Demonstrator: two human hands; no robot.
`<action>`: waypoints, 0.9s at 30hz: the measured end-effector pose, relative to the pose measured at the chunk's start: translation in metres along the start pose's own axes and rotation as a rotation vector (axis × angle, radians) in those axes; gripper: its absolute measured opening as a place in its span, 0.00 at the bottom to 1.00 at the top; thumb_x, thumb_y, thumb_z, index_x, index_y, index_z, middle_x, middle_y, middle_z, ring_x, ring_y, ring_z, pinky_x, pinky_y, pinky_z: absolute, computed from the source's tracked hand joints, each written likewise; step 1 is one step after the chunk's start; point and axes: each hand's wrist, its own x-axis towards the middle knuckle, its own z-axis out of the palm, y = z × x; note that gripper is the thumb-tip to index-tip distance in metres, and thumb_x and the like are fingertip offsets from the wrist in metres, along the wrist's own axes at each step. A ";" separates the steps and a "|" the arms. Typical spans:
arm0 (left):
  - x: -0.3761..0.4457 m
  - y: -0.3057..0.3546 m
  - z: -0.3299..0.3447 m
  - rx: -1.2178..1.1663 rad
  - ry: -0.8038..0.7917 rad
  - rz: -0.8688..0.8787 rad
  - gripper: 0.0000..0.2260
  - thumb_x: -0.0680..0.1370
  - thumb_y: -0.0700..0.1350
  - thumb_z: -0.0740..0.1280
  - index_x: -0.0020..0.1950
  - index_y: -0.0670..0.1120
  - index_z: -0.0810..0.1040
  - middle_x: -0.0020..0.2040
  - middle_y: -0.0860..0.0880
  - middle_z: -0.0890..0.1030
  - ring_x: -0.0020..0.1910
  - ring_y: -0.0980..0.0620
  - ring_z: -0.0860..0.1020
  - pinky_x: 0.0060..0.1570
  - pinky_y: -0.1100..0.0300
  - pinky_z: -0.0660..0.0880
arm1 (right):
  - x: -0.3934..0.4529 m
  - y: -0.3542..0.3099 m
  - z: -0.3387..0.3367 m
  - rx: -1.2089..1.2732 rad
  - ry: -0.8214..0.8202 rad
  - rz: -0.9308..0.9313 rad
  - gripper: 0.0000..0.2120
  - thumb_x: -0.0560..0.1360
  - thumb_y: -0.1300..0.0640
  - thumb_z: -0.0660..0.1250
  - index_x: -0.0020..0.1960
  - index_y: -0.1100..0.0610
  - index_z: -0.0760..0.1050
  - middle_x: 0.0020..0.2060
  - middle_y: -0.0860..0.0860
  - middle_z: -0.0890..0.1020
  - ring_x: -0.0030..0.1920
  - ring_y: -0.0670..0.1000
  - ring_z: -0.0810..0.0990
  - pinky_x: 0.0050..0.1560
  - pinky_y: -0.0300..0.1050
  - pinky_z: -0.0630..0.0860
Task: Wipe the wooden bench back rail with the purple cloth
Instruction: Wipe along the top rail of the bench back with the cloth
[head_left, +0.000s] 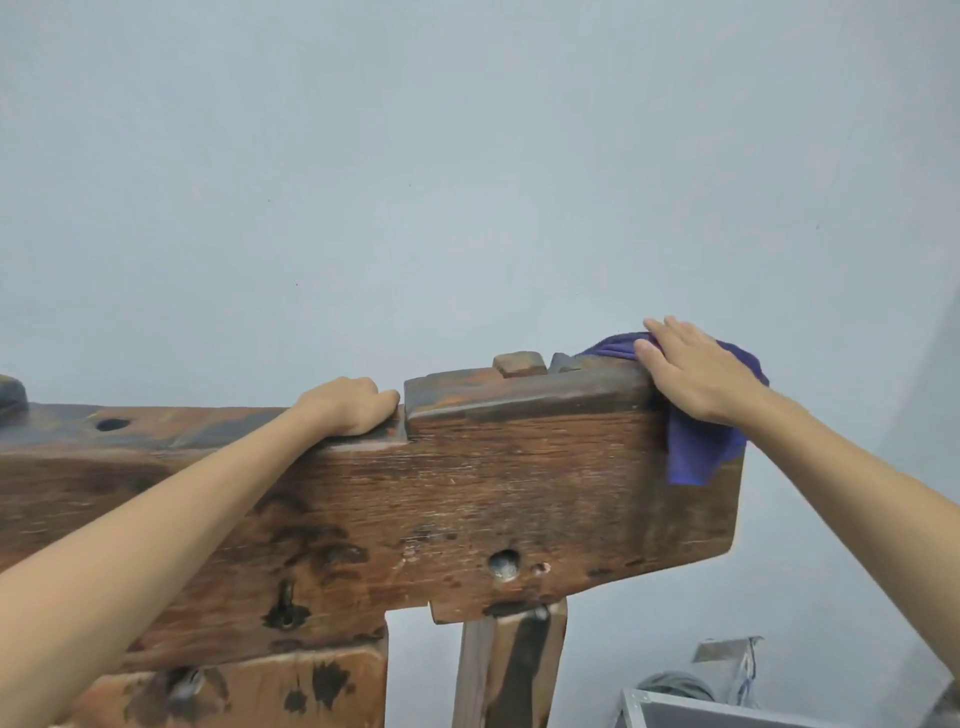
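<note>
The wooden bench back rail is a thick, dark, worn beam running across the view, with holes and a raised step near its right end. My right hand lies flat on the purple cloth, pressing it onto the rail's top right end; part of the cloth hangs down the front face. My left hand grips the rail's top edge just left of the raised step, fingers curled over the back.
A pale blue wall stands close behind the rail. A wooden post supports the rail below. A grey box and some crumpled items sit on the floor at the lower right.
</note>
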 end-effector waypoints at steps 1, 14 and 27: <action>0.002 -0.001 0.001 0.004 0.002 -0.002 0.19 0.81 0.55 0.50 0.48 0.44 0.73 0.58 0.38 0.79 0.48 0.42 0.74 0.58 0.48 0.72 | 0.005 0.016 -0.006 -0.060 -0.003 0.078 0.29 0.80 0.37 0.46 0.70 0.49 0.72 0.69 0.55 0.76 0.69 0.58 0.71 0.68 0.57 0.68; 0.007 0.001 0.005 0.048 0.043 -0.034 0.19 0.80 0.57 0.50 0.49 0.46 0.74 0.58 0.41 0.80 0.49 0.43 0.74 0.57 0.50 0.72 | 0.069 -0.134 0.034 0.131 -0.029 0.130 0.14 0.78 0.58 0.60 0.58 0.56 0.81 0.59 0.57 0.82 0.60 0.62 0.78 0.52 0.49 0.72; -0.002 0.008 0.004 0.018 0.066 -0.040 0.24 0.80 0.58 0.50 0.63 0.45 0.76 0.64 0.41 0.78 0.60 0.40 0.76 0.59 0.50 0.72 | 0.021 -0.134 0.003 0.371 -0.059 -0.431 0.15 0.84 0.49 0.60 0.64 0.47 0.81 0.63 0.44 0.82 0.64 0.46 0.79 0.66 0.46 0.72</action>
